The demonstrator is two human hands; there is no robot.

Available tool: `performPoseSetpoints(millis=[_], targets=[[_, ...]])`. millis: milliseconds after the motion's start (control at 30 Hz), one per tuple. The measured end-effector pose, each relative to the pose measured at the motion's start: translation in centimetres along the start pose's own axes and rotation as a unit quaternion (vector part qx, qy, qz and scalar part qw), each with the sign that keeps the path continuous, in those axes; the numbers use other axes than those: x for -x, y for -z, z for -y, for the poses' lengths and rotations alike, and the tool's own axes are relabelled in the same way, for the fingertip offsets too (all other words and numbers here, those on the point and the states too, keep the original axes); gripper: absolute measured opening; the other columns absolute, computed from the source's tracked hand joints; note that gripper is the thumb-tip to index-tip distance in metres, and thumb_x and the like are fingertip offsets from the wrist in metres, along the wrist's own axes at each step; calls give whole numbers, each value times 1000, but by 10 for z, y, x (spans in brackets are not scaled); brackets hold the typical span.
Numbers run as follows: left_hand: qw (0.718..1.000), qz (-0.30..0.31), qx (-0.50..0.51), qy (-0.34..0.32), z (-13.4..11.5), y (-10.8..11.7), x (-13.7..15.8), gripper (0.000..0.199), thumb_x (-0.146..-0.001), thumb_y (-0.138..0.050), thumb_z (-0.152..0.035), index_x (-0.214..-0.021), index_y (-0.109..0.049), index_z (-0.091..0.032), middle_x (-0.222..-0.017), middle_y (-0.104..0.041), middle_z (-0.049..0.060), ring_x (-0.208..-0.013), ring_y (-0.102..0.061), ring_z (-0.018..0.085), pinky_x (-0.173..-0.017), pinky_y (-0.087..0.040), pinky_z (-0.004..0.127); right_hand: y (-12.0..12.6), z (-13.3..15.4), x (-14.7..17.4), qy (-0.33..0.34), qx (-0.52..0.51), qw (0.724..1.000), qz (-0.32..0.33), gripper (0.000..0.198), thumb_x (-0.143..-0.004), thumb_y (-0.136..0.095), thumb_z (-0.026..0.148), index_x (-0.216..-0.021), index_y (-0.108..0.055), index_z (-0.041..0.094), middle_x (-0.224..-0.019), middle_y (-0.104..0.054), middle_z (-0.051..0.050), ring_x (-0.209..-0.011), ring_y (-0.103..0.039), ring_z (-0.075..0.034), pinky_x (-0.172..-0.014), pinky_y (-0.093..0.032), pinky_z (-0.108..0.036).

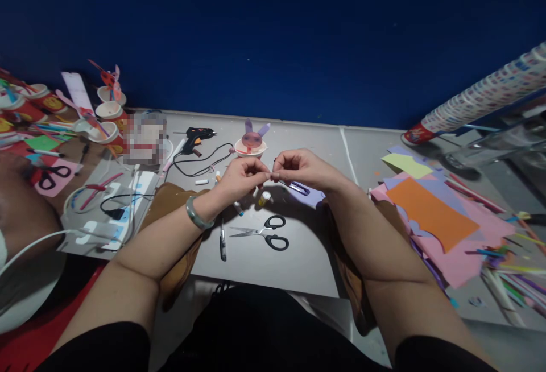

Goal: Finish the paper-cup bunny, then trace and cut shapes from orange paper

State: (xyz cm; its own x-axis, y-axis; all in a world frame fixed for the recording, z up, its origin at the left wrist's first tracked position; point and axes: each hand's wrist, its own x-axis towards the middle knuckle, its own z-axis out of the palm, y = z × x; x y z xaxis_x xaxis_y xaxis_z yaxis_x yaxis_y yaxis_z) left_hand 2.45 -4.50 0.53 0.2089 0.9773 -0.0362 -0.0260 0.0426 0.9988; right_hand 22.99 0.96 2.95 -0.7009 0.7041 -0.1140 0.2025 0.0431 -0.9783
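My left hand [245, 180], with a bangle on its wrist, and my right hand [302, 168] meet fingertip to fingertip above the table. Both are pinched closed; whatever lies between the fingertips is too small to make out. Just behind them stands a paper cup [251, 148] topped by a rabbit-like face with purple ears. Under the hands are a small yellow bottle with a white cap [264, 198] and a piece of purple paper [310, 195]. Nearer to me lie black-handled scissors [260, 232], blades partly apart, and a pen [223, 241].
A black glue gun [197, 137] with a looping cord lies at the back left, near a power strip [123, 218]. Coloured paper [430, 213] is piled on the right, below a leaning stack of paper cups [482, 96]. At far left is another person's arm [29, 207].
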Motion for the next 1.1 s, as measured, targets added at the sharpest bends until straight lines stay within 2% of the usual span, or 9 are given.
performPoseSetpoints(millis=[133, 200, 300, 500, 633, 767, 900, 1000, 1100], targets=[[998, -43, 49, 12, -2, 3, -3, 25, -70, -87, -33, -73, -68, -18, -56, -61, -3, -48, -53, 8, -41, -36, 19, 5, -2, 3, -3, 100, 992, 79, 50, -69, -90, 45, -103, -62, 21, -89, -70, -2, -75, -61, -15, -66, -48, -29], [995, -56, 78, 23, -2, 4, -4, 27, -68, -89, -34, -73, -67, -18, -57, -61, -3, -50, -54, 8, -41, -35, 18, 3, -5, 4, -8, 210, 971, 113, 61, -62, -94, 36, -112, -62, 21, -99, -71, -4, -85, -63, -19, -74, -49, -31], [993, -56, 98, 30, -2, 6, -6, 29, -67, -90, -35, -74, -67, -17, -58, -62, -2, -50, -53, 7, -42, -35, 18, -9, -11, 1, -26, 315, 941, 123, 64, -61, -92, 26, -118, -63, 22, -101, -69, -4, -89, -63, -21, -76, -47, -31], [992, -79, 101, 8, 0, 9, -7, 27, -68, -89, -34, -74, -69, -17, -62, -64, 0, -53, -55, 9, -44, -39, 20, -25, -19, -8, -58, 312, 940, 128, 20, -78, -79, 27, -94, -69, 21, -78, -65, 1, -71, -56, -16, -66, -39, -29], [990, -98, 95, -35, -1, 11, -9, 23, -71, -86, -32, -70, -69, -17, -61, -64, -1, -52, -53, 8, -46, -40, 22, -18, -17, -7, -33, 227, 970, 81, 17, -74, -75, 25, -86, -63, 21, -85, -71, -2, -76, -60, -17, -69, -44, -29], [985, -131, 69, -89, -1, 11, -10, 22, -69, -86, -30, -67, -67, -19, -60, -65, -2, -52, -53, 8, -50, -43, 25, -12, -10, -1, 13, 91, 996, 14, 27, -81, -76, 39, -87, -55, 23, -86, -72, -4, -77, -63, -18, -69, -47, -30], [983, -140, 49, -110, 0, 12, -10, 20, -74, -84, -32, -69, -68, -20, -64, -67, -1, -57, -57, 10, -55, -47, 27, -18, 4, 11, 80, 174, 975, -110, 32, -94, -67, 53, -102, -65, 22, -87, -71, -5, -77, -61, -19, -71, -47, -32], [984, -134, 48, -107, 1, 14, -10, 22, -76, -84, -34, -72, -68, -21, -66, -67, -1, -58, -57, 10, -56, -48, 28, -25, 13, 20, 126, 228, 943, -208, 43, -100, -58, 58, -121, -70, 23, -103, -73, -11, -89, -64, -24, -79, -50, -37], [985, -117, 85, -89, 1, 15, -11, 26, -75, -87, -35, -76, -67, -20, -68, -68, -1, -59, -59, 10, -56, -48, 27, -28, 12, 24, 145, 224, 931, -249, 53, -102, -53, 60, -141, -64, 26, -117, -71, -14, -103, -65, -31, -84, -54, -42]])
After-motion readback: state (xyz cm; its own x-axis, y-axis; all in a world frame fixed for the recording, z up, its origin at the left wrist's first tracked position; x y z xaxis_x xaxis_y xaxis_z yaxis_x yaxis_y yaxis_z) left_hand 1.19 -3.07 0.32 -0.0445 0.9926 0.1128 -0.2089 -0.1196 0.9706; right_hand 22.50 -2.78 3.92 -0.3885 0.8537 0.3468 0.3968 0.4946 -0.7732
